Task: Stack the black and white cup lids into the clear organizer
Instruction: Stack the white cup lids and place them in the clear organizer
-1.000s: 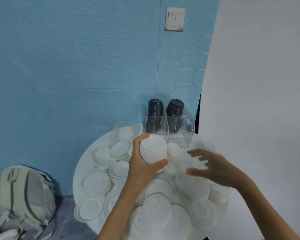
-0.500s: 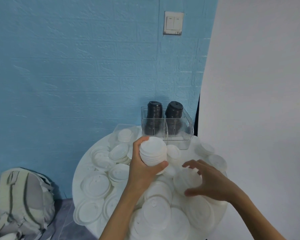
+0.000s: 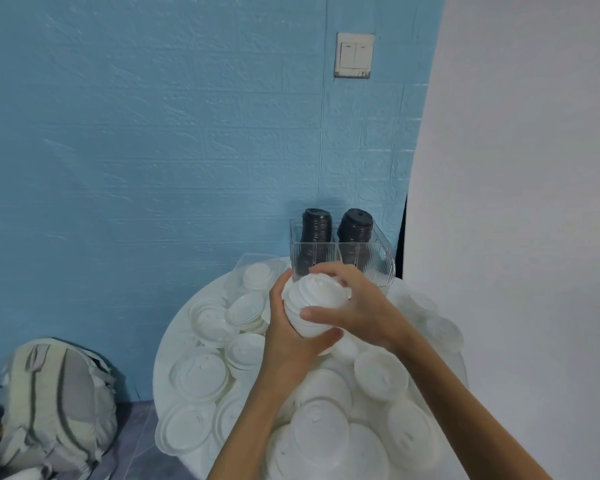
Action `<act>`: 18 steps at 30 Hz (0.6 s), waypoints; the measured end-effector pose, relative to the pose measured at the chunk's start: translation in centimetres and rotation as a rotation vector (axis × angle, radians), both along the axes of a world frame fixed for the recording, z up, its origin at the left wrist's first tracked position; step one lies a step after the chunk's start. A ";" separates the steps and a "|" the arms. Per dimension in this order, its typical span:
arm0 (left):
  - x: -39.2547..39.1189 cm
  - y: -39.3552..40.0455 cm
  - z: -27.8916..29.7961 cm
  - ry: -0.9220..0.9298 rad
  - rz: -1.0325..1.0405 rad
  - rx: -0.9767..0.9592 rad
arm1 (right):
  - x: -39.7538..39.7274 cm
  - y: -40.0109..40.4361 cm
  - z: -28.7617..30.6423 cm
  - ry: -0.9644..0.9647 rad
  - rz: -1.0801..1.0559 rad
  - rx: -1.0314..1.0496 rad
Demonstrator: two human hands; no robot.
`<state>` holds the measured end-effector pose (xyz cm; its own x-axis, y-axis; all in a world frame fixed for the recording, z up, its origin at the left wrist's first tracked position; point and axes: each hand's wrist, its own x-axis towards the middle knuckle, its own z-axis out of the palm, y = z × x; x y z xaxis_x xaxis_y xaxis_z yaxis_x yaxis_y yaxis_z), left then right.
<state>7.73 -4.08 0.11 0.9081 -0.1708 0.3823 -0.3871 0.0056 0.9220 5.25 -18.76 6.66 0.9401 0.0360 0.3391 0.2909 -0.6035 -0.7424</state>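
White cup lids [image 3: 314, 306], stacked, sit clasped above the bench [image 3: 174, 344]: left hand [image 3: 288, 334] wrapped underneath, right hand [image 3: 357, 306] gripping the top. Just behind, the clear organizer [image 3: 378, 265] holds two black lid stacks [image 3: 316, 225].

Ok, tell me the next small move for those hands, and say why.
Probably press the top lid square onto the white lid stack. The left hand cups it from below, the right hand covers its top, and the layers look uneven. The clear organizer behind holds only black lid stacks.
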 end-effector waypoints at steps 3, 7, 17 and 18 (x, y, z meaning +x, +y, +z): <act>-0.2 0.2 0.2 -0.010 -0.010 0.043 | 0.6 0.6 -0.9 0.023 0.029 0.021; -0.5 0.0 0.4 -0.004 0.001 0.019 | 0.7 1.4 -1.7 0.054 0.058 0.061; -0.7 -0.1 2.4 -0.026 -0.028 -0.114 | 0.8 3.3 -1.4 0.205 -0.022 0.648; -0.7 0.1 2.6 -0.009 -0.065 -0.142 | 0.7 3.5 -1.3 0.195 -0.034 0.662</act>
